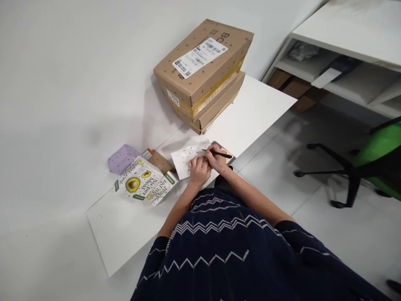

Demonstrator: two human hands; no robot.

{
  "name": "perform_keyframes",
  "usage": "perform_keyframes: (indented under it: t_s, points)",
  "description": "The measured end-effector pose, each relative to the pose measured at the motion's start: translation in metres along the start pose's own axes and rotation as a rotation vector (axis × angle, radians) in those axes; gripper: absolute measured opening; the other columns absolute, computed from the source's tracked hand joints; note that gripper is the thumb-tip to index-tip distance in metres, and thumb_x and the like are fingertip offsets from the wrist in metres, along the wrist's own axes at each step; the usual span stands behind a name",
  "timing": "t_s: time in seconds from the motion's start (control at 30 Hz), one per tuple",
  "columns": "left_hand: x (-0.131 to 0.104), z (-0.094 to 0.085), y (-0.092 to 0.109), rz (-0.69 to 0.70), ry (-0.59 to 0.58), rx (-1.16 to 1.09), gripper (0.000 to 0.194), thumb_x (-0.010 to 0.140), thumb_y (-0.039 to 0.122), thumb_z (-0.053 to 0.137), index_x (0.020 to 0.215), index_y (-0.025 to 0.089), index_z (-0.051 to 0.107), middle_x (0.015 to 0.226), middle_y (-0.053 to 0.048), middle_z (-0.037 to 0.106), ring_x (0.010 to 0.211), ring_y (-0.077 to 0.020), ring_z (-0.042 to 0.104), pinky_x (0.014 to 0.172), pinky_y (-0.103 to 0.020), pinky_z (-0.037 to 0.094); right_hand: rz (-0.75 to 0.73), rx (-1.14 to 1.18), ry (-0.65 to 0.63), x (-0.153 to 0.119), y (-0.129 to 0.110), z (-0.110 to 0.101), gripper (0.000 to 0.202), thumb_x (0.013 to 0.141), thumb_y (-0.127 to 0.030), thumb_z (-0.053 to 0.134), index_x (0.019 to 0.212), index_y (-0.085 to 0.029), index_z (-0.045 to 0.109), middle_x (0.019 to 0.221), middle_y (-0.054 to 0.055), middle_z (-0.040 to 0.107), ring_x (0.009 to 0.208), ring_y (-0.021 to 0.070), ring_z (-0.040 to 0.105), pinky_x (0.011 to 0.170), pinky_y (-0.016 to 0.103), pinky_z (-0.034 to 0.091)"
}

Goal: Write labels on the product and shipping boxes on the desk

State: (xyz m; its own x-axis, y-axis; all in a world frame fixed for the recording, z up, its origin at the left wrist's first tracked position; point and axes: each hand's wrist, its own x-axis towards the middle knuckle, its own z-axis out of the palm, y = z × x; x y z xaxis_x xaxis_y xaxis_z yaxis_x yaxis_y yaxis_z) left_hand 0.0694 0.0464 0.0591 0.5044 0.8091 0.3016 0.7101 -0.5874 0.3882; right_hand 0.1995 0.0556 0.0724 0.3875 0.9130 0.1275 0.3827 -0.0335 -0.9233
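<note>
My right hand [216, 159] grips a slim black pen [224, 154], its tip over a white sheet of paper [184, 161] with small dark marks scattered on it. My left hand [199, 170] rests on the sheet's near edge, fingers bent and slightly apart, holding nothing between them. Under the right hand, a darker flat item with a purple edge [230, 159] partly shows; most of it is hidden. Left of the sheet lies a white carton printed with avocados [138, 184], next to a brown piece of cardboard [161, 162] and a lilac hexagonal box [123, 159].
Two taped brown cardboard boxes [200, 58] are stacked at the back of the white table [266, 102], against the wall. A white shelf unit [338, 46] stands on the right, with a green and black wheeled chair [382, 163] on the tiled floor before it.
</note>
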Motion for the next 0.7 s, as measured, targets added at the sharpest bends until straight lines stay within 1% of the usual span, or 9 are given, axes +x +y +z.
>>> perform_keyframes:
  t_s: [0.1, 0.23, 0.37, 0.53, 0.7]
  points:
    - [-0.0003, -0.0001, -0.0001, -0.008, 0.004, -0.029, 0.027, 0.095, 0.027, 0.050, 0.110, 0.016, 0.070, 0.125, -0.018, 0.067, 0.117, -0.0358, 0.056, 0.097, -0.056, 0.038, 0.000, -0.029, -0.036, 0.0007, 0.0011, -0.0009, 0.020, 0.090, -0.038, 0.047, 0.091, -0.023, 0.060, 0.080, 0.004, 0.068, 0.073, 0.0199, 0.062, 0.075, 0.032, 0.052]
    - [0.0002, 0.0004, -0.0013, -0.002, 0.017, -0.040, 0.026, 0.095, 0.025, 0.049, 0.107, 0.016, 0.070, 0.121, -0.017, 0.069, 0.115, -0.0347, 0.057, 0.098, -0.056, 0.039, 0.029, -0.097, -0.034, 0.0025, 0.0005, 0.0001, 0.022, 0.088, -0.038, 0.049, 0.087, -0.022, 0.064, 0.082, 0.006, 0.070, 0.075, 0.0210, 0.063, 0.076, 0.033, 0.052]
    - [0.0001, 0.0017, -0.0016, 0.005, 0.011, -0.028, 0.026, 0.094, 0.024, 0.050, 0.106, 0.017, 0.070, 0.121, -0.016, 0.069, 0.113, -0.0336, 0.058, 0.099, -0.055, 0.039, 0.030, -0.097, -0.042, 0.0034, -0.0008, 0.0010, 0.024, 0.088, -0.039, 0.049, 0.086, -0.022, 0.064, 0.084, 0.007, 0.071, 0.077, 0.0211, 0.064, 0.079, 0.033, 0.052]
    - [-0.0007, 0.0020, -0.0003, -0.024, -0.012, -0.048, 0.028, 0.094, 0.024, 0.048, 0.110, 0.016, 0.070, 0.122, -0.018, 0.068, 0.114, -0.0336, 0.058, 0.099, -0.055, 0.040, 0.023, -0.105, -0.071, 0.0032, -0.0002, -0.0005, 0.026, 0.089, -0.041, 0.048, 0.088, -0.021, 0.065, 0.085, 0.008, 0.072, 0.078, 0.0216, 0.064, 0.080, 0.034, 0.051]
    - [-0.0009, 0.0001, 0.0000, -0.022, -0.022, -0.049, 0.025, 0.092, 0.023, 0.051, 0.107, 0.017, 0.069, 0.119, -0.016, 0.069, 0.112, -0.0322, 0.059, 0.098, -0.052, 0.040, 0.006, -0.126, -0.069, 0.0034, 0.0025, -0.0004, 0.027, 0.090, -0.043, 0.048, 0.087, -0.022, 0.065, 0.084, 0.007, 0.071, 0.077, 0.0213, 0.063, 0.080, 0.033, 0.051]
